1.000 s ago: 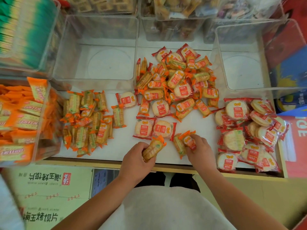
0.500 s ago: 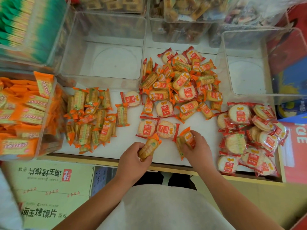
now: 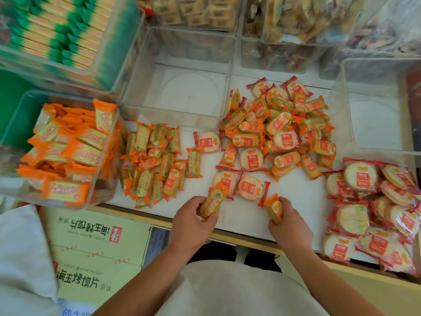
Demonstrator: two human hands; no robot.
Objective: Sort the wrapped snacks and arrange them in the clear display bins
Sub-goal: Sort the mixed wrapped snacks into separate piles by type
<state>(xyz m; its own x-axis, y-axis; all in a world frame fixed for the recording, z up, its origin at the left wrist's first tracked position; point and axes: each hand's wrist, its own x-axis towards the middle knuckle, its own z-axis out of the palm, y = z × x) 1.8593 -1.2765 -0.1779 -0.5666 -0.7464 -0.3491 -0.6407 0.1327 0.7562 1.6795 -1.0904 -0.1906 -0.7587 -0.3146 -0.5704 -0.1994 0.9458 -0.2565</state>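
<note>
On the white counter (image 3: 293,197) lie three groups of wrapped snacks. A pile of long orange-wrapped crackers (image 3: 152,163) sits at the left, a mixed heap (image 3: 278,131) in the middle, and a pile of round red-wrapped rice cakes (image 3: 373,213) at the right. My left hand (image 3: 193,220) grips one long orange-wrapped cracker (image 3: 213,200) near the front edge. My right hand (image 3: 289,224) grips another orange-wrapped cracker (image 3: 274,208). Two round red-wrapped cakes (image 3: 241,183) lie just beyond my hands. An empty clear bin (image 3: 182,92) stands behind the left pile, another empty clear bin (image 3: 376,115) at the right.
A clear bin of orange packets (image 3: 68,151) stands at the left edge, a bin of green-and-yellow packets (image 3: 63,35) behind it. Filled bins (image 3: 273,30) line the back. Cardboard boxes (image 3: 91,252) sit below the counter at the left.
Both hands have stayed near the front edge, each keeping its cracker. The right hand's packet has turned more upright, and the camera has shifted slightly.
</note>
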